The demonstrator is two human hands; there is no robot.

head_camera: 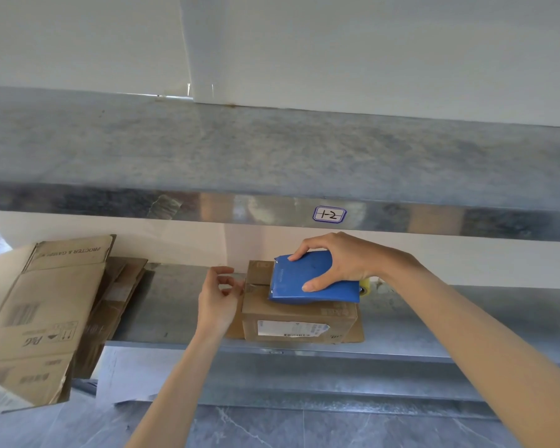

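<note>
Head view: tiled floor (pixel 272 428) nearest; both forearms reaching up and forward to a metal shelf (pixel 175 305).
Left side: left hand (pixel 219 297) at the left end of the small box (pixel 298 321), fingers curled, fingertips close together by the top seam; pinching a tape end or only touching, cannot tell.
Box: near the shelf's front lip, long axis left to right, flaps closed, contents hidden, white label on the near face.
Right side: right hand (pixel 340 263) wrapped around the blue tape dispenser (pixel 307 281), thumb on its near edge, fingers over the far edge.
Dispenser: lying on the box top, toothed end toward the left hand, tape roll (pixel 366 286) at the right end.
Deciding relation: seam along the long axis, between the hands; left hand nearer the camera; probably a pull rightward.
Off left: flattened cartons (pixel 39 312), leaning, well apart, holding nothing.
Beyond: upper shelf (pixel 272 150) tagged "1-2" (pixel 329 215).
</note>
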